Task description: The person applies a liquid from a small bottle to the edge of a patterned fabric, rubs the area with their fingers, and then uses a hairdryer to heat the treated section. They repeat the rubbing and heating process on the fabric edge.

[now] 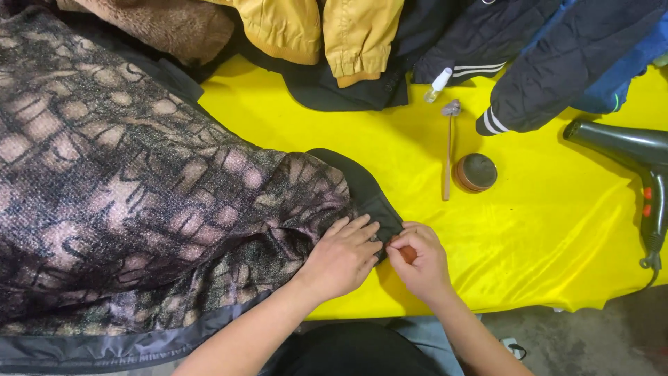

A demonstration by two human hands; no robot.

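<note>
My left hand [341, 259] lies flat, fingers together, on the patterned jacket's [139, 188] dark cuff [365, 191]. My right hand [417, 261] pinches a small brown piece [408, 253] beside it. Farther off on the yellow desk [543, 230] lie a brush [448, 150] and round tin [475, 172].

1. brown-and-black jacket [125, 174], mottled crackle pattern, plain black cuff [362, 195]
2. bright yellow table cover [529, 230]
3. mustard-yellow jacket sleeves [348, 35]
4. dark navy sleeve [557, 63] with white stripes
5. black hair dryer [637, 157], red buttons
6. brown round tin [475, 172], dark lid
</note>
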